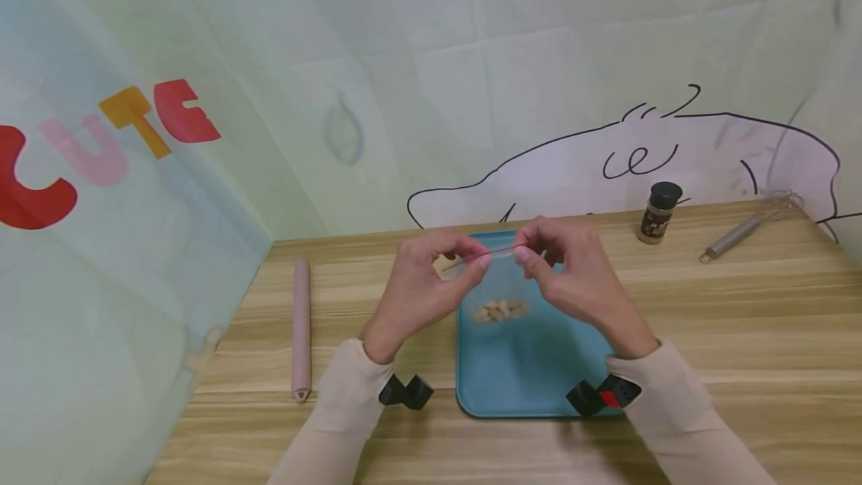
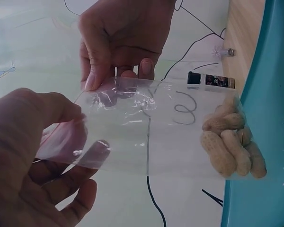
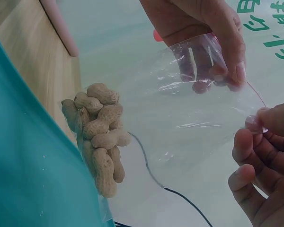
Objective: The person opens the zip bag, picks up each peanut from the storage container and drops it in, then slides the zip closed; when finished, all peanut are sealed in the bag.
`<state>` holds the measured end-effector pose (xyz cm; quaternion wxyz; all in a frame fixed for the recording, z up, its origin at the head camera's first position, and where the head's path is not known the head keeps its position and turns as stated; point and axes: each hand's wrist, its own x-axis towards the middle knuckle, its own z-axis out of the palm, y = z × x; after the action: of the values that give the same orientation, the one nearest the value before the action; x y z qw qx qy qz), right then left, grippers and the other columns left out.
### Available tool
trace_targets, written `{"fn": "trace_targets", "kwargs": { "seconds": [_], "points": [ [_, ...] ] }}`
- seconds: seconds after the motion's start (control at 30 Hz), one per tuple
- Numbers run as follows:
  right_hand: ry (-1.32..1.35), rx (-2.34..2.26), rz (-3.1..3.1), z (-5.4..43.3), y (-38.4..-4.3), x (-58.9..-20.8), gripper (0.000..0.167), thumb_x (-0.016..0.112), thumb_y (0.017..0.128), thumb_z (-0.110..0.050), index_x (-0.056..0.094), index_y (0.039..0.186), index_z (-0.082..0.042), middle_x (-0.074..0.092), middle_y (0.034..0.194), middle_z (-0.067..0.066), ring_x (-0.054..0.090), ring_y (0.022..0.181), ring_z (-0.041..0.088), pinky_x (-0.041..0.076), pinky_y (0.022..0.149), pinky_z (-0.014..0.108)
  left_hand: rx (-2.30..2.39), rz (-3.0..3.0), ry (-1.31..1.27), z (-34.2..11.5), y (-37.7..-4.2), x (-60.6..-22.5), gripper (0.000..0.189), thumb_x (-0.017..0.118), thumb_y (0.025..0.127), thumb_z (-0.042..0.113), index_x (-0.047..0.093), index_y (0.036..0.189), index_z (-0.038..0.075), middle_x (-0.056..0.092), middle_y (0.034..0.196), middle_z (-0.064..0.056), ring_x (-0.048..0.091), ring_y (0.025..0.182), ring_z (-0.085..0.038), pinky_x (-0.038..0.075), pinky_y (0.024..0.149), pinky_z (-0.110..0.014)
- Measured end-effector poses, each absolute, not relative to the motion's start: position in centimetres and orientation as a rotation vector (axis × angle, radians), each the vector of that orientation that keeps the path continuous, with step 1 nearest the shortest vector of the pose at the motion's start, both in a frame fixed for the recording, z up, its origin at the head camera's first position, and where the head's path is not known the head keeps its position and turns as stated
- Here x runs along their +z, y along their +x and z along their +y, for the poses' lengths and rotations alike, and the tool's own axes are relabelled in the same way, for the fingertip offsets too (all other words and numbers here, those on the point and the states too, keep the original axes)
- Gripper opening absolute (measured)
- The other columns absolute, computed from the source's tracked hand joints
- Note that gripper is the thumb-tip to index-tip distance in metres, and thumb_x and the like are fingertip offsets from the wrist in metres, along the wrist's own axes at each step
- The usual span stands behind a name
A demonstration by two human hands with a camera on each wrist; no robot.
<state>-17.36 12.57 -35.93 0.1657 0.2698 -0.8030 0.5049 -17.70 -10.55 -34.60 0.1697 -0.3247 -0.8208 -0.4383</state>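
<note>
A clear zip bag [image 2: 132,127] with a red line along its top edge hangs between my two hands. Unshelled peanuts [image 3: 104,137] lie gathered at its bottom. With thumb and fingers, my left hand [image 1: 431,279] pinches one side of the bag's top edge. My right hand [image 1: 569,272] pinches the same edge farther along, fingertips close to the seal. Below the bag is a blue tray [image 1: 539,388] on the wooden table. Whether the seal is fully closed cannot be made out.
A pink rod-like roll [image 1: 301,331] lies on the table at the left. Toward the back right stand a black-capped spice jar [image 1: 658,214] and, lying beside it, a whisk [image 1: 741,234]. A printed cloth backdrop [image 1: 404,81] rises behind the table.
</note>
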Motion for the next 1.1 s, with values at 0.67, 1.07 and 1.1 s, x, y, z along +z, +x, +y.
{"fn": "trace_targets", "kwargs": {
  "seconds": [0.67,1.07,1.1],
  "points": [
    [0.801,1.417,-2.388,12.18,-17.16,-35.83,0.004,0.073,0.101,-0.012,0.077,0.101,-0.012,0.074,0.088,0.0,0.061,0.078,0.014,0.052,0.063,0.025,-1.185,-2.309,-1.023,-10.41,-17.61,-34.6,0.006,0.075,0.096,0.006,0.078,0.09,0.007,0.077,0.085,-0.003,0.068,0.08,-0.01,0.06,0.079,-0.031],
    [0.868,1.367,-2.391,12.4,-17.25,-35.88,0.008,0.07,0.1,-0.012,0.075,0.095,-0.014,0.068,0.08,-0.003,0.057,0.071,0.01,0.046,0.058,0.025,-1.142,-2.332,-1.042,-10.23,-17.5,-34.74,0.004,0.075,0.095,0.006,0.078,0.092,0.006,0.075,0.083,-0.004,0.066,0.079,-0.013,0.059,0.075,-0.035],
    [0.873,1.369,-2.388,12.41,-17.26,-35.89,0.008,0.07,0.1,-0.012,0.075,0.095,-0.014,0.068,0.079,-0.003,0.057,0.07,0.01,0.046,0.058,0.025,-1.142,-2.333,-1.038,-10.21,-17.51,-34.76,0.004,0.075,0.095,0.006,0.078,0.092,0.006,0.075,0.083,-0.004,0.066,0.079,-0.013,0.059,0.075,-0.036]
  ]
}}
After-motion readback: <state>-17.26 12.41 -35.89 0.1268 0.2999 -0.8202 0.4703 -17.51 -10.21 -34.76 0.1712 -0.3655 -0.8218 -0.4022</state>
